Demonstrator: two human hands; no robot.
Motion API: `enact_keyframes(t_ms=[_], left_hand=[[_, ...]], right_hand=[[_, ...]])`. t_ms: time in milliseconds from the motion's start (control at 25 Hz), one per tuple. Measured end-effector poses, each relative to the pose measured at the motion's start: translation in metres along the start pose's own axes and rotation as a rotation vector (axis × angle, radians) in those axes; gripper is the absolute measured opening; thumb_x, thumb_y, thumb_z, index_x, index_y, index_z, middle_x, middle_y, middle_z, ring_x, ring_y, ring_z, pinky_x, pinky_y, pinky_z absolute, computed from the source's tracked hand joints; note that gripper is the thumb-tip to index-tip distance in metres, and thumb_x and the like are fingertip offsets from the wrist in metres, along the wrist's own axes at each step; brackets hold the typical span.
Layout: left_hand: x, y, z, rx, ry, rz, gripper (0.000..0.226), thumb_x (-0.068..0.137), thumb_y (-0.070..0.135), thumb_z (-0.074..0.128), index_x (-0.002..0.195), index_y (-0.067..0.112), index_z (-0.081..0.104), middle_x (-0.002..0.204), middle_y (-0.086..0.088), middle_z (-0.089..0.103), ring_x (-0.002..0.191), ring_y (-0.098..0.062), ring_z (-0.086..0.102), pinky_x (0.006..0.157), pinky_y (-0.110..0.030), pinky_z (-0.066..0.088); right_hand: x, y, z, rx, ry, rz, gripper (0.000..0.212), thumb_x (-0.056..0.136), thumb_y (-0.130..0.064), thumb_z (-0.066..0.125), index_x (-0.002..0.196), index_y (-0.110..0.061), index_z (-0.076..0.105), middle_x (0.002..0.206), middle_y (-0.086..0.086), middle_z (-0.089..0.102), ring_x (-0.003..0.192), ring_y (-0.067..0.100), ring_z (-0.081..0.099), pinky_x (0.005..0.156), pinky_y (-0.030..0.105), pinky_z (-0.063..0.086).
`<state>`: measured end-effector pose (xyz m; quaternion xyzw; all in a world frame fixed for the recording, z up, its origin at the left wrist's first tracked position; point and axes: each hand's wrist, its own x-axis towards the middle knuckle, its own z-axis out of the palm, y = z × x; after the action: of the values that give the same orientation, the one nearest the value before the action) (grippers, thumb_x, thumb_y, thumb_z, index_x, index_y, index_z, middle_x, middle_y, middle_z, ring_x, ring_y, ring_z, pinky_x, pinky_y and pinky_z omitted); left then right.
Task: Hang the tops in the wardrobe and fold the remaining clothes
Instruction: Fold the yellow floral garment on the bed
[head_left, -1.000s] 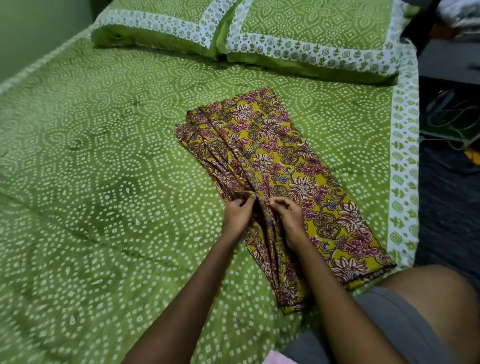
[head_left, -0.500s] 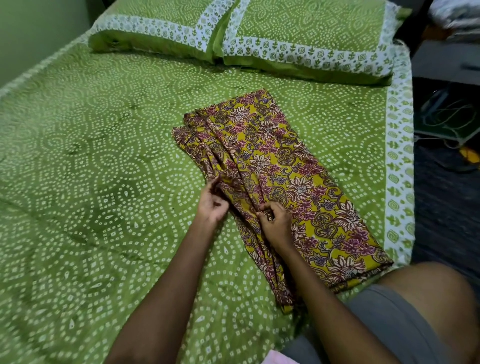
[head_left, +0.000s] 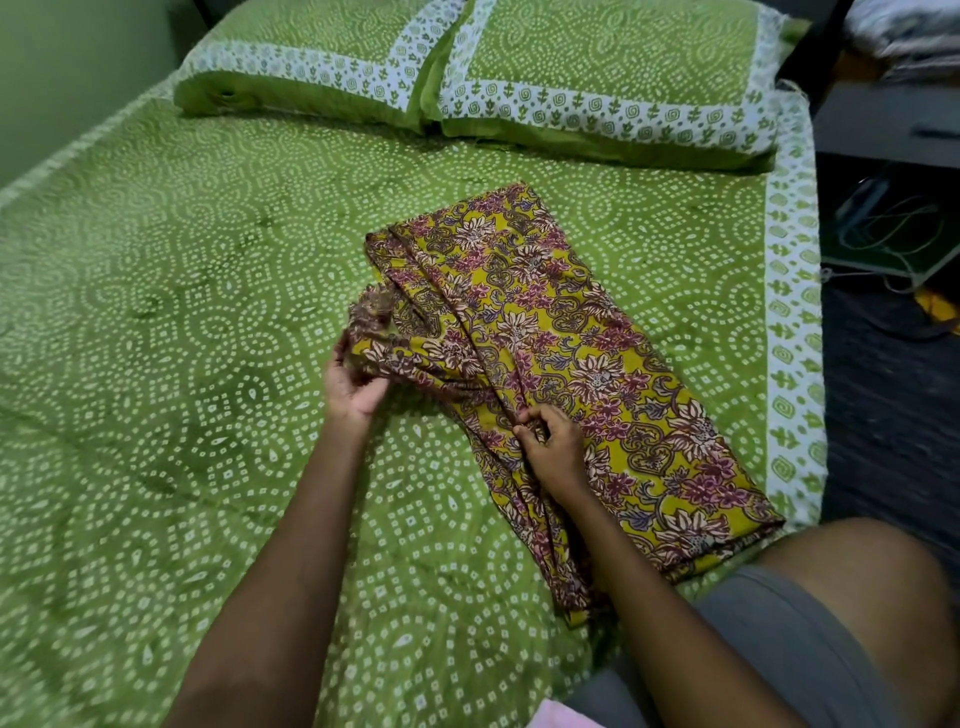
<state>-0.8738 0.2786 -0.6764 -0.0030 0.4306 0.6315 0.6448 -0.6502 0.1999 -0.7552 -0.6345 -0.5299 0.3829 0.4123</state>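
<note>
A mustard-yellow garment with a maroon and cream flower print (head_left: 582, 353) lies lengthwise on the green bed, folded into a long strip. My left hand (head_left: 353, 387) grips a loose flap at the garment's left edge and holds it lifted and pulled out to the left. My right hand (head_left: 550, 447) pinches a fold near the middle of the strip and pins it against the bed. The garment's near end runs under my right forearm.
The bed has a green sheet with white dotted patterns (head_left: 156, 364). Two matching pillows (head_left: 519, 67) lie at the head. My knee in grey shorts (head_left: 831, 623) is at the bed's right edge. A dark floor with cables (head_left: 883, 234) lies to the right. Something pink (head_left: 561, 719) shows at the bottom edge.
My left hand has moved left and up, pulling a flap of the garment out from the strip. My right hand has stayed pinching the fold near the middle.
</note>
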Motion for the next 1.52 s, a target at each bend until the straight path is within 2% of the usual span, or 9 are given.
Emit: enact_keyframes(t_ms=[200, 360, 440, 560, 760, 1040, 1160, 1360, 1520], left_hand=[[-0.008, 0.046, -0.06, -0.318, -0.019, 0.152, 0.003, 0.066, 0.008, 0.057, 0.065, 0.011, 0.058, 0.052, 0.001, 0.06, 0.037, -0.002, 0.048, 0.031, -0.01, 0.034], [-0.02, 0.074, -0.109, -0.176, 0.208, 0.196, 0.026, 0.097, 0.016, 0.034, 0.081, 0.023, 0.054, 0.06, 0.013, 0.033, 0.056, 0.003, 0.051, 0.044, -0.004, 0.033], [-0.018, 0.082, -0.115, 0.038, 0.308, 0.2, 0.029, 0.101, 0.031, 0.032, 0.119, 0.022, 0.054, 0.143, 0.001, 0.043, 0.104, -0.001, 0.058, 0.08, -0.001, 0.04], [-0.016, 0.087, -0.108, 0.312, 0.363, 0.224, 0.047, 0.096, 0.036, 0.047, 0.132, 0.006, 0.047, 0.113, -0.003, 0.064, 0.09, -0.014, 0.066, 0.081, -0.025, 0.053], [-0.021, 0.092, -0.107, 0.222, 0.25, 0.3, 0.019, 0.08, 0.013, 0.044, 0.076, 0.013, 0.062, 0.088, -0.009, 0.071, 0.064, -0.01, 0.061, 0.06, -0.026, 0.054], [-0.045, 0.095, -0.128, 0.244, 0.369, 0.153, 0.05, 0.094, 0.053, 0.035, 0.119, 0.013, 0.051, 0.114, -0.004, 0.062, 0.107, -0.017, 0.061, 0.092, -0.02, 0.044], [-0.048, 0.095, -0.127, 0.665, 0.433, 0.161, 0.016, 0.095, 0.023, 0.051, 0.098, 0.008, 0.057, 0.071, -0.003, 0.069, 0.051, -0.005, 0.064, 0.051, -0.015, 0.051], [-0.042, 0.099, -0.152, 1.441, 0.521, 0.925, 0.029, 0.089, 0.019, 0.061, 0.096, -0.009, 0.066, 0.09, -0.026, 0.064, 0.078, -0.03, 0.06, 0.073, -0.038, 0.042], [-0.068, 0.08, -0.126, 1.146, 0.441, 1.116, 0.028, 0.095, 0.02, 0.047, 0.086, -0.005, 0.056, 0.07, -0.003, 0.053, 0.065, 0.009, 0.046, 0.065, -0.026, 0.035]], right_hand=[[-0.001, -0.001, 0.0, -0.052, -0.006, -0.021, 0.009, 0.085, -0.004, 0.064, 0.091, -0.011, 0.063, 0.103, 0.005, 0.062, 0.097, 0.018, 0.057, 0.078, 0.027, 0.049], [-0.003, -0.005, 0.004, -0.263, -0.03, -0.071, 0.016, 0.091, -0.009, 0.055, 0.106, -0.011, 0.059, 0.111, 0.001, 0.051, 0.088, 0.014, 0.051, 0.058, 0.019, 0.043], [-0.004, -0.005, 0.005, -0.267, -0.009, -0.079, 0.016, 0.091, -0.008, 0.055, 0.106, -0.01, 0.056, 0.112, 0.004, 0.052, 0.088, 0.015, 0.053, 0.058, 0.017, 0.04], [-0.006, -0.006, 0.003, -0.253, -0.022, -0.09, 0.02, 0.088, -0.012, 0.06, 0.107, -0.008, 0.055, 0.113, 0.006, 0.051, 0.091, 0.019, 0.055, 0.058, 0.016, 0.038], [-0.018, -0.005, -0.002, -0.484, -0.162, -0.233, 0.032, 0.083, -0.033, 0.067, 0.101, -0.008, 0.059, 0.135, 0.016, 0.039, 0.121, 0.029, 0.044, 0.091, 0.039, 0.046], [-0.018, -0.007, 0.0, -0.543, -0.183, -0.215, 0.031, 0.082, -0.03, 0.068, 0.1, -0.008, 0.056, 0.142, 0.017, 0.035, 0.131, 0.03, 0.033, 0.103, 0.044, 0.04], [-0.018, -0.008, 0.0, -0.532, -0.181, -0.194, 0.029, 0.083, -0.028, 0.067, 0.1, -0.008, 0.057, 0.143, 0.016, 0.034, 0.132, 0.029, 0.032, 0.101, 0.04, 0.038], [-0.018, -0.008, 0.0, -0.531, -0.179, -0.194, 0.028, 0.084, -0.028, 0.065, 0.099, -0.007, 0.056, 0.14, 0.015, 0.037, 0.131, 0.028, 0.033, 0.099, 0.036, 0.038], [-0.018, -0.008, 0.0, -0.537, -0.171, -0.186, 0.028, 0.085, -0.029, 0.064, 0.1, -0.008, 0.055, 0.14, 0.013, 0.037, 0.13, 0.026, 0.033, 0.097, 0.035, 0.038]])
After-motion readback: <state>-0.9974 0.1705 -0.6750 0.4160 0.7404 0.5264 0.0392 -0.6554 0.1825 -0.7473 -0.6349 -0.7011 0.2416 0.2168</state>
